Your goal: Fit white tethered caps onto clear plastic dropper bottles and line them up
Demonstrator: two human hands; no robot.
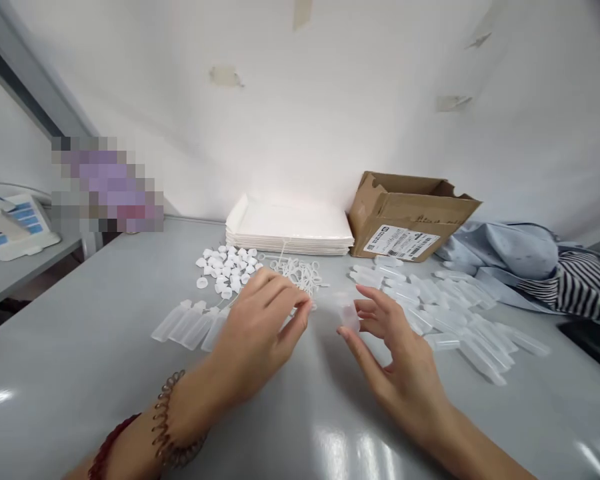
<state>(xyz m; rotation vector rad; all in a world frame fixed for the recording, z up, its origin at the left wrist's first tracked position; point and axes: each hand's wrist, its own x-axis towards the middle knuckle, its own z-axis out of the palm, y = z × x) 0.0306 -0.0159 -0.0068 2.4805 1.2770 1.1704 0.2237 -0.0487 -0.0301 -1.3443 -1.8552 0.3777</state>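
Right hand (349, 312): bottle (350, 317) — open carton (413, 217), contents hidden.

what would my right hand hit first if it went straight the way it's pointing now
Probably the pile of white looped pieces, up and to the left of your right hand. Your left hand is close to that line too, and the depth is unclear, so its fingertips might come first.

Beyond both hands: white wall (330, 120) with tape scraps (226, 76) | beneath them: glossy grey table (290, 427), light glare nearest | far left: second grey table (35, 267)
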